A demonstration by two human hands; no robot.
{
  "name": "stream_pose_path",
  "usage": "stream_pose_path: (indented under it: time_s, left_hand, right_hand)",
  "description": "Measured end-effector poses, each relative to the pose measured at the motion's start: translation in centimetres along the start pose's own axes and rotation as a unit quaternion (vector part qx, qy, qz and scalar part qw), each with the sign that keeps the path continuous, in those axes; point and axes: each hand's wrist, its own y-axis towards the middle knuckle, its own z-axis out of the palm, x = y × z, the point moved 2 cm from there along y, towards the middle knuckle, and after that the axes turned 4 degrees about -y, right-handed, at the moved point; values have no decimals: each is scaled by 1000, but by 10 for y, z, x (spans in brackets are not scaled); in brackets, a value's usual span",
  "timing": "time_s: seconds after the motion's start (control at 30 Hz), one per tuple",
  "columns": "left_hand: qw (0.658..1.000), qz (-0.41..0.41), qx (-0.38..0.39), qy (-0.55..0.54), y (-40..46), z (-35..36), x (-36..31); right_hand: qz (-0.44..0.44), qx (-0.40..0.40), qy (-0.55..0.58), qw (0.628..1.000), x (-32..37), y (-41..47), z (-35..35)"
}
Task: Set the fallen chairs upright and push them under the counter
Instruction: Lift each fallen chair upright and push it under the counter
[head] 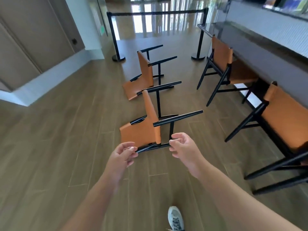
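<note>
Two fallen chairs lie on their backs on the wood floor (66,130), legs pointing toward the desk (260,45) at right: near chair (140,134), far chair (141,75). Two more stand upright, tucked at the desk.

Left hand (123,155) and right hand (181,147) reach over the near chair's lowest black rail (153,147). Grip of both: fingers curled but spread, nothing pinched; contact not evident.

Risks, as I judge them:
- Lifting by the thin rail may twist the frame out of hand.
- Legs swinging upward could strike the neighbouring far chair, just beside.
- The shoe (175,219) stands close; a dropped frame lands there.
</note>
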Motion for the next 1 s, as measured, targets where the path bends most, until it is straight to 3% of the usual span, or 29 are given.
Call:
stream_pose_path:
  time_s: [0.13, 0.4, 0.67, 1.0]
  left_hand:
    - [1000, 11, -13, 25, 30, -3, -17]
    - [992, 37, -123, 11, 75, -66, -42]
    - [976, 30, -206, -55, 115, -208, -46]
    - [985, 18, -155, -73, 198, -407, -111]
  right_hand:
    - [0, 29, 1, 1000, 13, 47, 10]
    - [0, 117, -48, 992, 46, 127, 77]
    - [2, 192, -135, 972, 72, 174, 234]
    - [28, 149, -152, 977, 122, 200, 444]
